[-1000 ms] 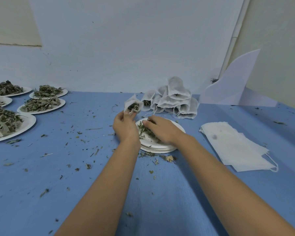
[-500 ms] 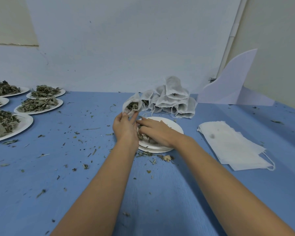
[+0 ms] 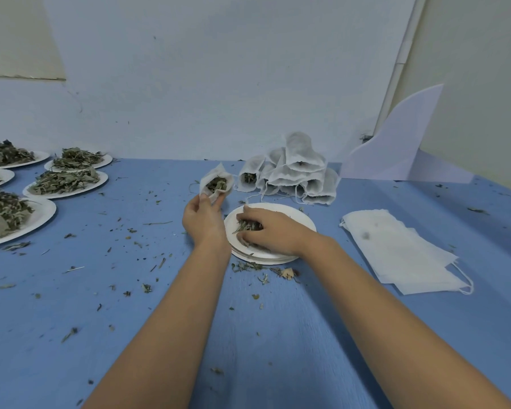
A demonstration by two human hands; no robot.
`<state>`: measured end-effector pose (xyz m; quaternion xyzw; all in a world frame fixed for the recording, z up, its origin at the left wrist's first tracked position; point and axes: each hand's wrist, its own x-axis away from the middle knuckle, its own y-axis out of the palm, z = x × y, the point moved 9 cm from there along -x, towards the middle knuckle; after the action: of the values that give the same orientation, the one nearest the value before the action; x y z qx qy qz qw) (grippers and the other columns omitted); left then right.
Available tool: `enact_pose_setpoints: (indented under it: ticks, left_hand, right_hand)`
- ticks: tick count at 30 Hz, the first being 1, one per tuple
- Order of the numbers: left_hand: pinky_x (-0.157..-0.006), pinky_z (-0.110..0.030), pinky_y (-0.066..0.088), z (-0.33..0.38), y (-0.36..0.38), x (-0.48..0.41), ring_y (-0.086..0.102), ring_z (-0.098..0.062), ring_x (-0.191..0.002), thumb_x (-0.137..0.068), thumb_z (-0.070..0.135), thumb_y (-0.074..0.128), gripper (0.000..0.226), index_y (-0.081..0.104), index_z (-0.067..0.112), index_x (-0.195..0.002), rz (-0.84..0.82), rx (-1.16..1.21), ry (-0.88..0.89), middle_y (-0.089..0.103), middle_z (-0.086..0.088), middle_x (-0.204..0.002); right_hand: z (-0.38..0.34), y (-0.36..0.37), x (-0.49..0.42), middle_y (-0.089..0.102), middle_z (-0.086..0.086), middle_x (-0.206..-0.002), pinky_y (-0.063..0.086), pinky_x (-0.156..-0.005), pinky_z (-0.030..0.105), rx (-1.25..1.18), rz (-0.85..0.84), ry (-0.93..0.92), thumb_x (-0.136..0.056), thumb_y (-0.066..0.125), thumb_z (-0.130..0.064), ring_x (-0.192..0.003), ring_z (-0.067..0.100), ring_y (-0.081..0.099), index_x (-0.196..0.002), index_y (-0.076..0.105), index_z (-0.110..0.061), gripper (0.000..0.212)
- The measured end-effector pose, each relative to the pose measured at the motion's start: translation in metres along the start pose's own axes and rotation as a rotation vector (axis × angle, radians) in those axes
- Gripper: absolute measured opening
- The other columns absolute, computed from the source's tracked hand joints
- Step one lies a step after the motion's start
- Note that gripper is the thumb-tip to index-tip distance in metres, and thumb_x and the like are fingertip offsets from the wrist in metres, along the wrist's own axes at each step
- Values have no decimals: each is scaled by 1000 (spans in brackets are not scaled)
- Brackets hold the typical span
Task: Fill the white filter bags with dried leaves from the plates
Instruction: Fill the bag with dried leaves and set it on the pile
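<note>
A person's left hand [image 3: 204,219] pinches one white filter bag [image 3: 216,184] by its lower end, with the mouth held open just beside the near plate [image 3: 301,219], likely for a short carry. The bag is part full. The right hand [image 3: 267,231] curls round dried leaves [image 3: 244,227] on that plate. Five heaped plates [image 3: 65,184] sit left on the blue counter [image 3: 130,290]. Filled bags [image 3: 295,172], too overlapped to count, are piled behind, and flat empty bags [image 3: 396,249] lie right.

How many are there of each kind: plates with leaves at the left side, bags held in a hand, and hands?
Plates with leaves, at the left: 5
Bag held in a hand: 1
Hands, left hand and right hand: 2
Total: 8
</note>
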<state>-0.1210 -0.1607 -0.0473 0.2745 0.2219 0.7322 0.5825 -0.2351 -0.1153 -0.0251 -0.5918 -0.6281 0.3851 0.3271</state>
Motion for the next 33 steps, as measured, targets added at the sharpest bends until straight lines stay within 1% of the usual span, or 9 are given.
enact_pose_setpoints:
  ticks: [6,10,15,21,23,25,27,30,33]
  left_hand:
    - [-58,-10,48,10,-13,-4,67,-16,-90,-101,12,40,17,52,12,-90,88,-28,67,62,2,-91]
    - [-65,-8,48,18,-14,-2,67,-15,-93,-101,13,41,16,53,7,-109,104,-74,158,62,0,-99]
    - [-66,-7,46,25,-13,3,67,-13,-96,-101,14,41,11,52,13,-102,106,-111,243,61,9,-93]
    - [-82,-16,49,27,-18,1,67,-15,-100,-102,14,41,12,53,13,-103,131,-156,282,60,15,-83]
    - [-91,-23,49,27,-18,1,66,-16,-101,-102,15,41,13,53,14,-103,134,-165,287,59,17,-79]
    - [-87,-21,50,26,-19,1,66,-16,-100,-102,15,40,13,53,14,-102,139,-168,287,59,17,-79]
    - [-73,-11,48,26,-19,0,67,-15,-97,-102,14,40,13,53,14,-102,141,-162,277,59,15,-83]
    - [-68,-10,48,24,-20,0,67,-14,-95,-102,14,39,13,52,13,-101,142,-169,271,60,11,-86]
    - [-64,-9,48,23,-20,1,67,-14,-94,-102,13,39,14,52,13,-101,139,-176,266,61,8,-89]
  right_hand:
    - [9,-3,-5,54,0,-134,36,-91,24,32,46,10,-96,53,-25,-119,18,49,-133,51,-20,38]
    - [11,-11,-3,58,0,-129,35,-88,21,49,120,10,-94,56,-23,-117,17,50,-127,58,-21,33]
    - [10,-18,0,65,6,-121,37,-88,23,126,239,8,-92,57,-14,-114,21,54,-121,65,-16,30]
    - [11,-22,-1,65,8,-116,43,-80,30,145,277,68,-91,49,-4,-108,24,56,-119,64,-13,33]
    - [11,-26,1,65,5,-115,44,-75,30,142,302,92,-88,48,-7,-107,23,56,-115,65,-15,33]
    - [11,-31,3,63,-1,-119,37,-72,29,134,352,110,-87,51,-18,-110,20,55,-114,65,-20,30]
    - [10,-31,2,54,-6,-134,33,-80,28,82,349,100,-88,50,-31,-120,16,48,-120,61,-26,34]
    - [4,-18,-7,27,-9,-155,27,-110,38,107,186,66,-90,48,-42,-140,15,27,-136,48,-35,47]
    - [5,-5,-12,23,-9,-157,24,-114,43,208,52,57,-89,50,-53,-141,16,27,-138,46,-36,52]
